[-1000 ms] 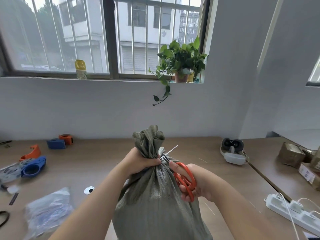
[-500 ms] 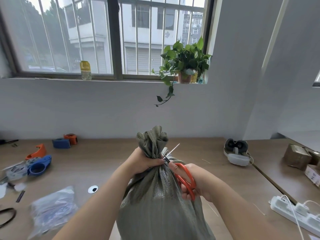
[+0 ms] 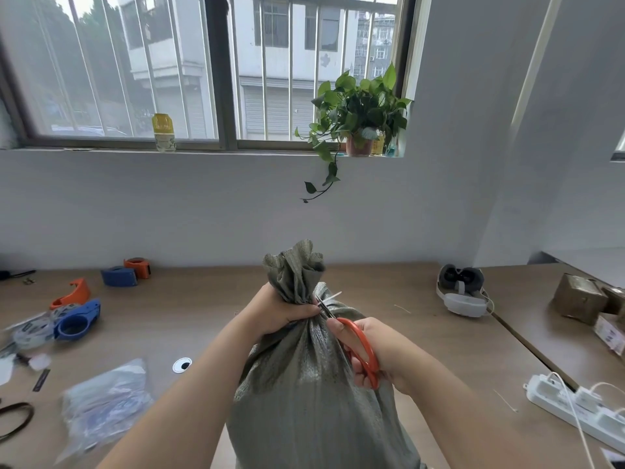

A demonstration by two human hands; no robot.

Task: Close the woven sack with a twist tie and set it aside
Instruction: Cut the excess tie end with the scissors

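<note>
A grey-green woven sack [image 3: 304,394] stands upright on the wooden table [image 3: 189,316] right in front of me, its mouth gathered into a ruffled neck. My left hand [image 3: 277,309] is clenched around that neck from the left. A thin white tie [image 3: 333,296] sticks out to the right of the neck. My right hand [image 3: 375,350] grips orange-handled scissors [image 3: 362,350], whose blades reach up to the base of the tie's free end.
Blue and orange tape dispensers [image 3: 76,319] and a clear plastic bag [image 3: 101,404] lie at the left. A headset [image 3: 461,292], cardboard boxes [image 3: 580,297] and a white power strip [image 3: 575,407] sit at the right. A potted plant [image 3: 358,120] stands on the windowsill.
Both hands stay at the sack's neck with the scissors at the tie. The view has shifted slightly, so everything sits a little further right and lower.
</note>
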